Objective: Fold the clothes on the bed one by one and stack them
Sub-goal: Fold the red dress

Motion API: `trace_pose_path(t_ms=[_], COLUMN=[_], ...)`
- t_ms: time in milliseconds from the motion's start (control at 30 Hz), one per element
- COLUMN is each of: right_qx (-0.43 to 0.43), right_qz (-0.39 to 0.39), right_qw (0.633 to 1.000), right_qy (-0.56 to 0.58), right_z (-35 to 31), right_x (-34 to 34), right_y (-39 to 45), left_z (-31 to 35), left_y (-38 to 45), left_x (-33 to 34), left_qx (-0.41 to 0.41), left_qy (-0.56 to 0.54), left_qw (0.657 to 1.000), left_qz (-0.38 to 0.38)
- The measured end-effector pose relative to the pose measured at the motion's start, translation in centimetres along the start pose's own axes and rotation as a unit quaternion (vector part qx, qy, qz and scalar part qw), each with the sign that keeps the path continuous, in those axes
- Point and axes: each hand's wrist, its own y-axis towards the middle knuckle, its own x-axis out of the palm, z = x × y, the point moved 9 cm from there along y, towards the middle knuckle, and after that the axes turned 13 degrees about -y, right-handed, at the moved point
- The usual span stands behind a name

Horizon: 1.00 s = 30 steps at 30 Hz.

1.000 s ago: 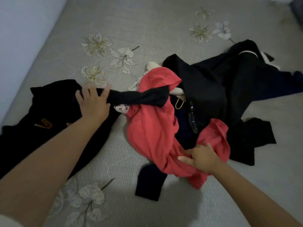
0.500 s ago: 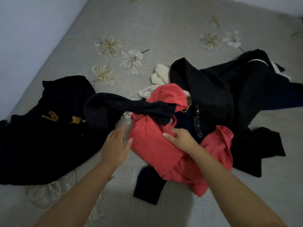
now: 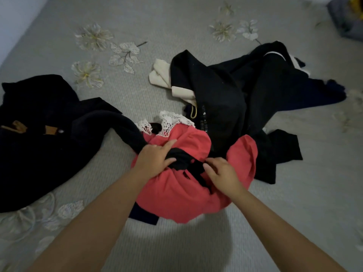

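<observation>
From the head camera, a grey bed [image 3: 196, 32] with embroidered flower patterns [image 3: 92, 37] carried a scatter of unfolded clothes. A red garment [image 3: 176, 193] lay bunched toward the near edge of the bed, about midway along it, with a white lace collar [image 3: 172, 119] showing at its far side. A black sleeve [image 3: 125, 126] ran from a black coat [image 3: 39, 138], which was spread out by the left edge of the bed, across onto the top of the red garment.

The left hand [image 3: 153, 161] lay on the red garment where the sleeve crossed it, thumb and fingers closed around the black fabric while the forefinger pointed out straight over the red cloth. The right hand [image 3: 220, 171] sat just beside it, fingers curled down onto a strip of the same black cloth; whether that grip truly pinched the strip or only pressed it could not be told.

Beyond the red garment, toward the far right of the bed, a heap of black clothes [image 3: 225, 95] lay tangled, with a cream garment [image 3: 161, 76] sticking out at its left side and a small yellow loop [image 3: 193, 112] near its front. A grey bundle [image 3: 345, 22] sat at the far right corner.
</observation>
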Motion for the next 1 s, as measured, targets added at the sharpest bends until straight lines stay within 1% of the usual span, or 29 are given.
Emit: trace_pose_path(t_ms=[67,100,133,167,200,233,267,300,333,367,433,467,500,533,600,667,700,733,800,833,867,900,933,1000], right_qx=[0.026,0.04,0.056,0.073,0.079,0.078,0.071,0.06,0.051,0.046,0.044,0.05,0.051,0.043,0.03,0.023,0.015,0.004,-0.014,-0.013,-0.01,-0.007,-0.007,-0.017], right_qz=[-0.013,-0.015,-0.003,0.017,0.045,0.069,0.089,0.093,0.074,0.037,-0.063,-0.121,-0.153,-0.148,-0.074,-0.03,-0.032,-0.045,-0.102,-0.124,-0.128,-0.112,-0.079,0.007], right_qw=[1.0,0.999,0.998,0.997,0.996,0.994,0.993,0.993,0.995,0.998,0.997,0.989,0.983,0.983,0.995,0.999,0.999,0.997,0.986,0.98,0.978,0.979,0.983,0.991], right_qy=[-0.009,-0.004,0.001,0.001,-0.007,-0.021,-0.029,-0.034,-0.031,-0.02,0.031,0.067,0.092,0.098,0.064,0.017,-0.012,-0.056,-0.133,-0.155,-0.167,-0.173,-0.167,-0.132], right_z=[-0.5,-0.9,-1.5,-2.1,-3.0,-4.3,-5.6,-6.8,-8.0,-9.0,-10.7,-11.6,-12.3,-12.8,-13.1,-13.3,-13.5,-13.9,-15.0,-15.5,-15.8,-16.0,-16.1,-15.2], right_x=[1.0,1.4,1.4,1.1,0.6,0.1,-0.5,-0.7,-0.4,0.4,3.2,5.0,6.4,7.4,7.8,7.3,7.1,7.1,8.0,8.5,8.7,8.4,7.5,4.5], right_y=[1.0,1.4,1.9,2.3,2.8,3.3,3.9,4.8,5.8,6.9,8.6,8.6,8.3,8.0,7.3,7.1,7.4,7.9,9.2,9.8,10.5,10.9,11.0,9.7], left_z=[0.0,-0.3,-0.9,-2.1,-3.2,-4.3,-5.1,-6.0,-7.0,-8.0,-9.9,-10.7,-11.4,-12.1,-13.5,-14.3,-14.6,-15.0,-16.0,-16.4,-16.5,-16.6,-16.6,-16.0], left_y=[-1.7,-3.0,-4.2,-5.5,-7.1,-9.2,-11.0,-12.4,-13.5,-14.2,-15.1,-15.5,-16.0,-16.4,-17.1,-17.5,-17.5,-17.4,-17.2,-16.9,-16.6,-16.3,-16.0,-15.0], left_x=[-3.1,-4.4,-4.9,-4.8,-4.4,-3.6,-3.3,-3.3,-3.3,-3.2,-2.8,-2.4,-1.9,-1.7,-1.9,-2.7,-3.1,-3.5,-4.4,-4.7,-5.0,-5.2,-5.5,-5.9], left_qx=[0.061,0.085,0.085,0.055,0.004,-0.057,-0.11,-0.156,-0.192,-0.221,-0.265,-0.287,-0.313,-0.335,-0.355,-0.344,-0.335,-0.328,-0.331,-0.332,-0.33,-0.324,-0.32,-0.307], left_qy=[0.009,0.011,0.002,-0.03,-0.073,-0.125,-0.191,-0.258,-0.315,-0.347,-0.351,-0.347,-0.353,-0.365,-0.378,-0.386,-0.383,-0.373,-0.349,-0.337,-0.328,-0.32,-0.316,-0.318], left_qw=[0.993,0.989,0.992,0.997,0.997,0.987,0.97,0.95,0.928,0.911,0.898,0.892,0.881,0.868,0.852,0.852,0.857,0.863,0.87,0.874,0.878,0.882,0.885,0.889], left_qz=[0.099,0.12,0.093,0.041,-0.015,-0.079,-0.103,-0.084,-0.048,-0.013,0.029,0.034,0.034,0.04,0.066,0.081,0.086,0.091,0.107,0.112,0.115,0.118,0.121,0.122])
